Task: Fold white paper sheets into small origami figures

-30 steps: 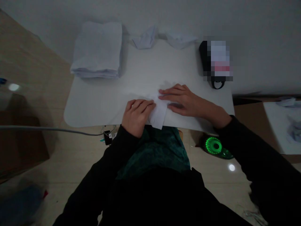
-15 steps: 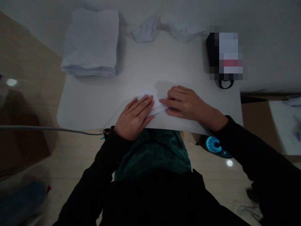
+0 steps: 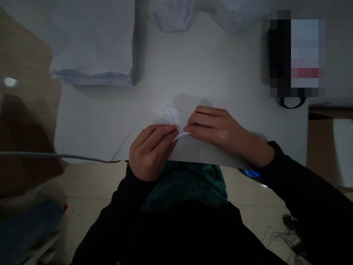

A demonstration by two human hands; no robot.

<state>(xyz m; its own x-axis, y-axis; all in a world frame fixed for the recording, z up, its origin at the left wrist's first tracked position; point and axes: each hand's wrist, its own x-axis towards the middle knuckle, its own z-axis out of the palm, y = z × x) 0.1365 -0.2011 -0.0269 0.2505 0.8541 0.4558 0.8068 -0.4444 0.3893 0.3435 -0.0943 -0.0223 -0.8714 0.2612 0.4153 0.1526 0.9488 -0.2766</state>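
Observation:
A small folded white paper [image 3: 176,119] lies on the white table [image 3: 110,121] near its front edge. My left hand [image 3: 147,152] has curled fingers that pinch the paper's lower left part. From the right, my right hand [image 3: 213,127] grips the same piece with bent fingers. The fingertips of both hands almost meet over a small flap. Most of the paper is hidden beneath the hands.
A stack of white sheets [image 3: 93,44] sits at the back left. Two folded paper shapes [image 3: 173,14] lie at the back edge. A black object with a blurred label [image 3: 295,55] stands at the right. A grey cable [image 3: 55,156] runs along the left.
The view has moved closer to the table. My left hand went from lying flat on the paper to pinching it, and the paper is folded smaller under both hands.

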